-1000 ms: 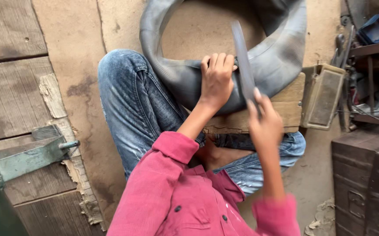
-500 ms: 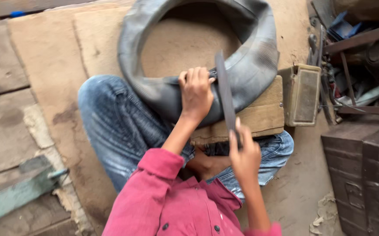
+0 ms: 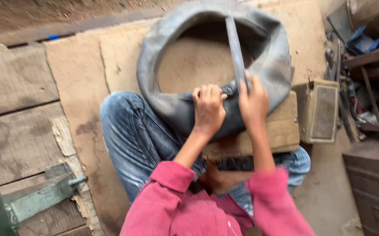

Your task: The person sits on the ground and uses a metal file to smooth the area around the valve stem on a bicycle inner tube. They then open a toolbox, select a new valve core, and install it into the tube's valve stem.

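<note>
Starting at the left, a green metal fixture (image 3: 41, 199) is lying on the floorboards (image 3: 19, 131) well away from the fingers, and nearer in the person's denim-clad knee (image 3: 132, 131) is rising beside a sheet of brown board (image 3: 80, 83). The black rubber inner tube (image 3: 172, 57) is lying draped over a wooden block (image 3: 281, 131) across the lap, its big loop spreading up and away beyond the fingers. It is looking soft, floppy and light, likely to fold and slide under pressure, and a little grippy rather than slick, so pinning it flat against the block close to the worked spot seems the sound place to hold it. The left hand (image 3: 208, 109) is doing just that: its fingers (image 3: 205, 92) are curling closed and pressing down on the tube's near edge, with the rubber directly beneath and ahead of them. Just to their right, the right hand (image 3: 254, 102) is wrapping closed around the lower end of a long flat metal file (image 3: 235, 48), which is looking stiff, narrow and fairly heavy, its blade running up from the fingers across the tube's opening to the far rim. Further right, apart from both hands, a tan metal box (image 3: 318, 111) is standing beside the block, with dark clutter (image 3: 368, 87) beyond it.
</note>
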